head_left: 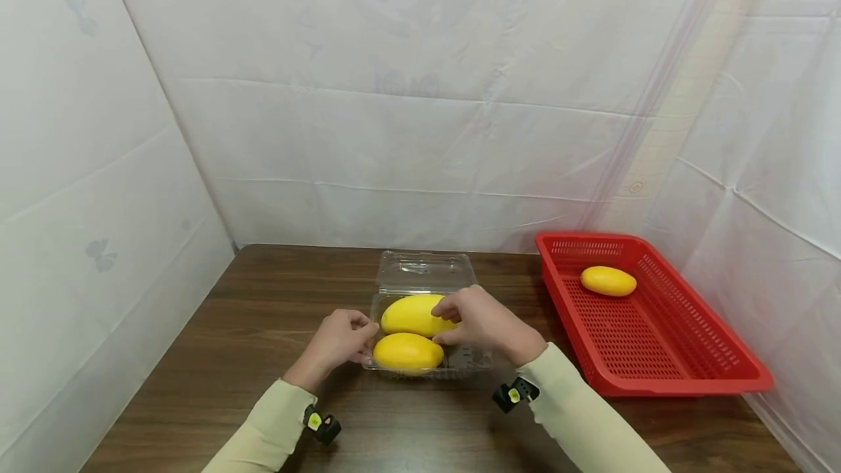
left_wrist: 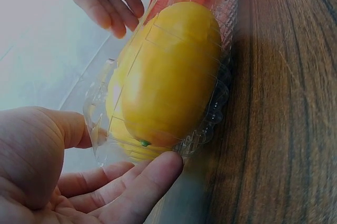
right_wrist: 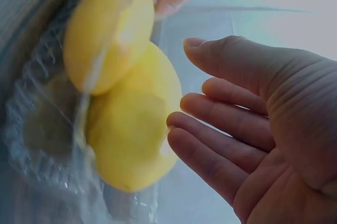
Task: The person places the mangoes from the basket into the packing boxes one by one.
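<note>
A clear plastic clamshell box point(head_left: 469, 360) stands on the table with its lid point(head_left: 427, 268) tipped back, away from me. Inside lie two yellow mangoes side by side: the near mango point(head_left: 408, 352) and the far mango point(head_left: 415, 314). At the box's left end, my left hand point(head_left: 338, 339) pinches the wall between thumb and fingers. In the left wrist view, a small green stem spot shows on the near mango point(left_wrist: 168, 77). My right hand point(head_left: 482, 320) hovers over the right side of the box, fingers loosely spread beside the far mango point(right_wrist: 131, 140) and holding nothing.
To the right, a red plastic basket point(head_left: 683, 387) with perforated walls holds one more yellow mango point(head_left: 607, 281). Dark wood-grain table point(head_left: 276, 276) lies under everything. White sheeting point(head_left: 394, 130) hangs behind the table and along both sides.
</note>
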Tool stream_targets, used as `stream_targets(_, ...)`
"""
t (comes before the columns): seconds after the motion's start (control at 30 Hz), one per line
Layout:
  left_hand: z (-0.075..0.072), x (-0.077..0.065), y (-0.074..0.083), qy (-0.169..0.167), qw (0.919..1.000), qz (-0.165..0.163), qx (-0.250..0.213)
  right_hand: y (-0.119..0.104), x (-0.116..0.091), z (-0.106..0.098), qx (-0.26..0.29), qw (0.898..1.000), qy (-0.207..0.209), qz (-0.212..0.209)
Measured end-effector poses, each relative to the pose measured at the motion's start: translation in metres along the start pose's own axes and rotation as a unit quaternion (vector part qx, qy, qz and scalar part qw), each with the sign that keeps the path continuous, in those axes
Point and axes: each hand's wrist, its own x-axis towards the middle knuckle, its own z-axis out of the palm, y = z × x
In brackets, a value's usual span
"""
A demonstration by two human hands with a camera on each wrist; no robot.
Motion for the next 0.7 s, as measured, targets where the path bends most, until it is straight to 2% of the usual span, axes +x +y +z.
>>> stream_targets(0.2, -0.001, -0.001, 0.001, 0.001, 1.0, -0.001, 0.0, 0.006, -0.004, -0.016, 0.009, 1.0, 0.014, 0.001)
stream_targets(0.3, -0.001, -0.002, 0.001, 0.004, 1.0, -0.003, 0.002, 0.008, -0.007, -0.024, 0.015, 0.999, 0.02, 0.024)
stream_targets(0.5, 0.001, -0.002, 0.001, -0.002, 1.0, -0.004, -0.007, 0.014, -0.013, -0.038, -0.018, 0.996, 0.048, 0.069)
stream_targets(0.7, 0.001, -0.002, 0.0, 0.001, 1.0, -0.005, -0.005, 0.024, -0.018, -0.055, -0.046, 0.994, 0.075, 0.063)
